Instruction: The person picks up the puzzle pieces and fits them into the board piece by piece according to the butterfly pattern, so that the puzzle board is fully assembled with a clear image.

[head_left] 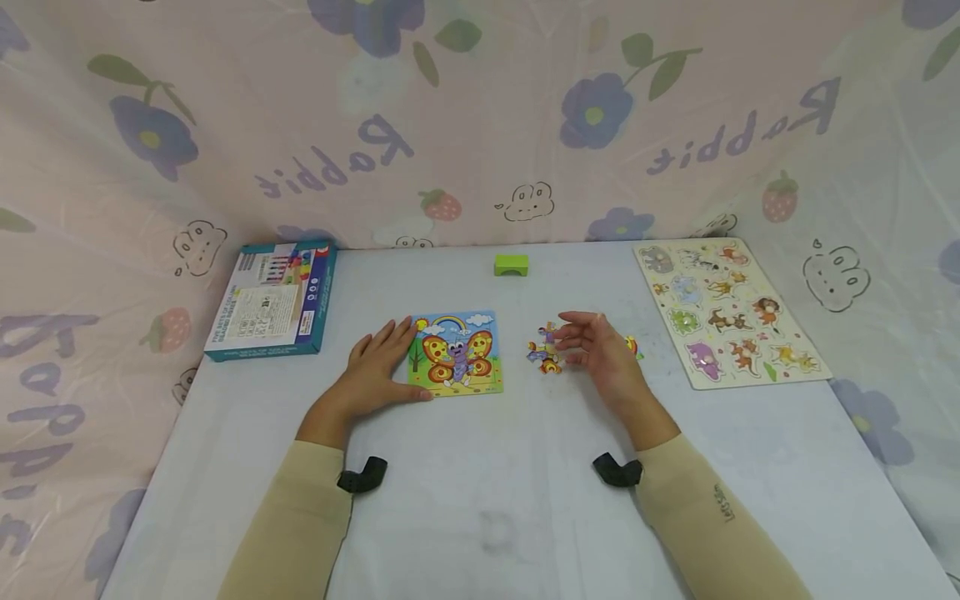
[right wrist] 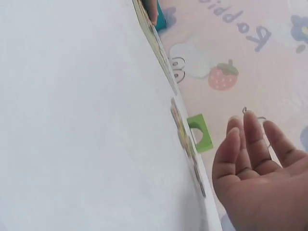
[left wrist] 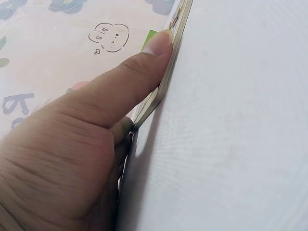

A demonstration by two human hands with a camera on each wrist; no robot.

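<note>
A butterfly puzzle board [head_left: 457, 354] lies flat on the table. Along its left side rests my left hand [head_left: 375, 371], fingers stretched out toward the upper left corner and thumb on the lower edge. The left wrist view shows that thumb [left wrist: 130, 72] against the rim of the board [left wrist: 166, 82]. Several loose puzzle pieces [head_left: 550, 365] sit in a small group right of the board. My right hand [head_left: 603, 358] hovers beside them with loosely bent fingers and nothing in it, as the right wrist view also shows. Another colourful piece [head_left: 634, 346] peeks out behind it, partly hidden.
A green block with an arched cutout [head_left: 512, 266] stands near the table's back edge. At the back left lies a blue and white box [head_left: 270, 300]. An animal puzzle board [head_left: 731, 312] occupies the right side. A patterned curtain [head_left: 480, 125] hangs around the table.
</note>
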